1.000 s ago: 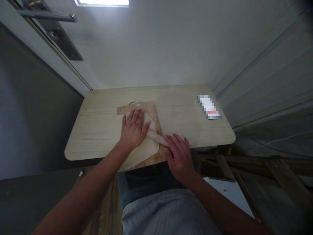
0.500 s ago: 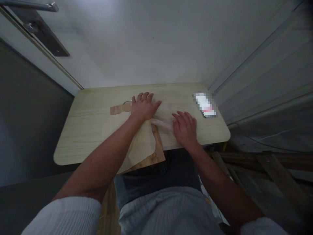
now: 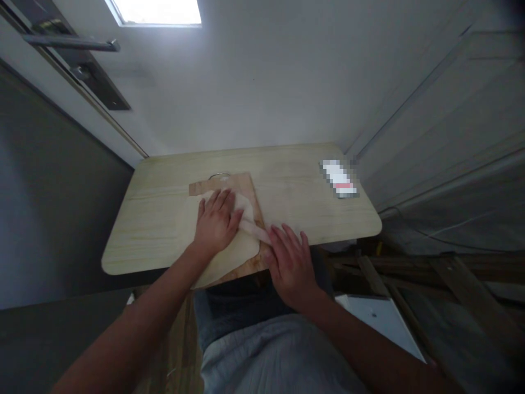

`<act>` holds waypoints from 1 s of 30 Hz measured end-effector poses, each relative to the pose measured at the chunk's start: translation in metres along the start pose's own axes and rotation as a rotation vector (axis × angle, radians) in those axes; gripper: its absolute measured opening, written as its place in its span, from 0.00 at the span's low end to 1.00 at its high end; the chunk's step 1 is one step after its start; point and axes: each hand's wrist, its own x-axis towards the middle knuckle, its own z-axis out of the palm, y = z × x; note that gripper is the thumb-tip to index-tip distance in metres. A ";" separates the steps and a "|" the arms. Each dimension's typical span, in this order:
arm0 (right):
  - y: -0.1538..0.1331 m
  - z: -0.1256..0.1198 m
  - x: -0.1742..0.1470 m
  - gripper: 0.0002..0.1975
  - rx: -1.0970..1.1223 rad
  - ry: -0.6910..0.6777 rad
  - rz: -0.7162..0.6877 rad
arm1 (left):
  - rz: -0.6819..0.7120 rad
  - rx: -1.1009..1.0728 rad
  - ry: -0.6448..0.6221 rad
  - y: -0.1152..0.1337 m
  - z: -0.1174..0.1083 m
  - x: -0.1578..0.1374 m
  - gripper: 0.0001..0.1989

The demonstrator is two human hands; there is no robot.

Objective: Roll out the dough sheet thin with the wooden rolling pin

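A pale rolling pin lies slantwise over a wide, thin sheet of dough. The dough covers most of a wooden cutting board and hangs past its left side. My left hand rests flat on the pin's far left part, fingers stretched forward over the dough; that end of the pin is hidden beneath it. Around the pin's near right end, my right hand is closed, thumb on the near side and fingers on the far side, just off the board's right edge.
The board sits on a light wood table against a white door with a metal handle. A phone with a blurred screen lies at the table's right. Wooden bars stand below on the right.
Both hands and the rolling pin have come back toward my body and to the left. The board's far edge with its wire loop now shows. My view has tilted up a little.
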 end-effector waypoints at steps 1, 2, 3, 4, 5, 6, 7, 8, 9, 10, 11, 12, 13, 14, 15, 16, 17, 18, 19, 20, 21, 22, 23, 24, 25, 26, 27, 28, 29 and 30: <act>-0.006 -0.001 -0.005 0.23 0.009 -0.001 -0.006 | -0.008 -0.004 0.001 -0.003 -0.001 -0.010 0.30; -0.011 -0.001 -0.008 0.23 0.016 0.002 -0.008 | -0.013 -0.005 0.002 -0.006 -0.002 -0.018 0.31; -0.015 -0.001 -0.010 0.23 0.021 0.007 -0.009 | -0.015 -0.004 0.004 -0.007 -0.003 -0.023 0.32; -0.016 -0.001 -0.011 0.23 0.022 0.013 -0.008 | -0.017 -0.001 0.007 -0.008 -0.003 -0.026 0.32; -0.016 -0.001 -0.009 0.23 0.018 0.020 -0.008 | -0.020 0.005 0.007 -0.007 -0.003 -0.025 0.33; -0.013 0.000 -0.006 0.23 0.008 0.029 -0.005 | -0.023 0.012 0.006 -0.005 -0.003 -0.022 0.33; -0.009 0.001 -0.001 0.22 -0.008 0.038 0.003 | -0.023 0.020 0.001 -0.003 -0.003 -0.016 0.32; -0.003 0.002 0.005 0.22 -0.027 0.046 0.013 | -0.023 0.029 -0.004 0.000 -0.003 -0.008 0.32; 0.005 0.004 0.013 0.21 -0.052 0.057 0.031 | -0.023 0.039 -0.009 0.004 -0.002 0.001 0.32; 0.013 0.005 0.021 0.21 -0.075 0.058 0.045 | -0.023 0.049 -0.012 0.008 -0.001 0.012 0.32; 0.022 0.006 0.030 0.21 -0.095 0.062 0.056 | -0.027 0.058 -0.011 0.012 0.000 0.024 0.32; 0.031 0.008 0.040 0.22 -0.110 0.066 0.064 | -0.034 0.065 -0.010 0.016 0.001 0.035 0.32; 0.040 0.009 0.049 0.23 -0.124 0.081 0.076 | -0.044 0.070 -0.007 0.020 0.003 0.046 0.32; 0.049 0.011 0.058 0.23 -0.137 0.098 0.098 | -0.054 0.072 -0.006 0.023 0.004 0.057 0.32; 0.057 0.012 0.066 0.23 -0.144 0.117 0.119 | -0.063 0.069 -0.009 0.026 0.006 0.067 0.33; 0.064 0.013 0.073 0.23 -0.147 0.126 0.132 | -0.075 0.062 -0.017 0.028 0.007 0.077 0.34; 0.070 0.014 0.079 0.23 -0.146 0.139 0.149 | -0.088 0.053 -0.032 0.030 0.009 0.085 0.35; 0.074 0.014 0.084 0.22 -0.143 0.152 0.162 | -0.102 0.044 -0.047 0.031 0.010 0.092 0.35; 0.077 0.014 0.087 0.23 -0.137 0.156 0.166 | -0.115 0.038 -0.065 0.031 0.011 0.098 0.36; 0.078 0.013 0.088 0.23 -0.130 0.154 0.166 | -0.126 0.035 -0.085 0.032 0.012 0.102 0.37; 0.078 0.012 0.088 0.23 -0.121 0.144 0.160 | -0.137 0.037 -0.104 0.031 0.013 0.106 0.37; 0.077 0.012 0.085 0.22 -0.111 0.130 0.150 | -0.143 0.041 -0.122 0.030 0.013 0.107 0.38; 0.075 0.011 0.082 0.22 -0.101 0.116 0.138 | -0.144 0.047 -0.138 0.029 0.013 0.108 0.39; 0.073 0.011 0.077 0.21 -0.091 0.103 0.123 | -0.141 0.053 -0.154 0.028 0.014 0.108 0.40; 0.070 0.012 0.072 0.21 -0.082 0.094 0.106 | -0.132 0.058 -0.165 0.027 0.014 0.107 0.40; 0.068 0.012 0.066 0.20 -0.075 0.089 0.088 | -0.115 0.061 -0.172 0.026 0.014 0.106 0.41; 0.065 0.013 0.061 0.20 -0.068 0.085 0.070 | -0.096 0.061 -0.180 0.026 0.013 0.105 0.41; 0.063 0.015 0.056 0.19 -0.061 0.084 0.057 | -0.073 0.057 -0.191 0.026 0.013 0.105 0.42; 0.061 0.016 0.051 0.19 -0.052 0.086 0.048 | -0.051 0.048 -0.209 0.026 0.012 0.106 0.42; 0.059 0.017 0.047 0.19 -0.043 0.088 0.043 | -0.027 0.033 -0.239 0.027 0.010 0.108 0.42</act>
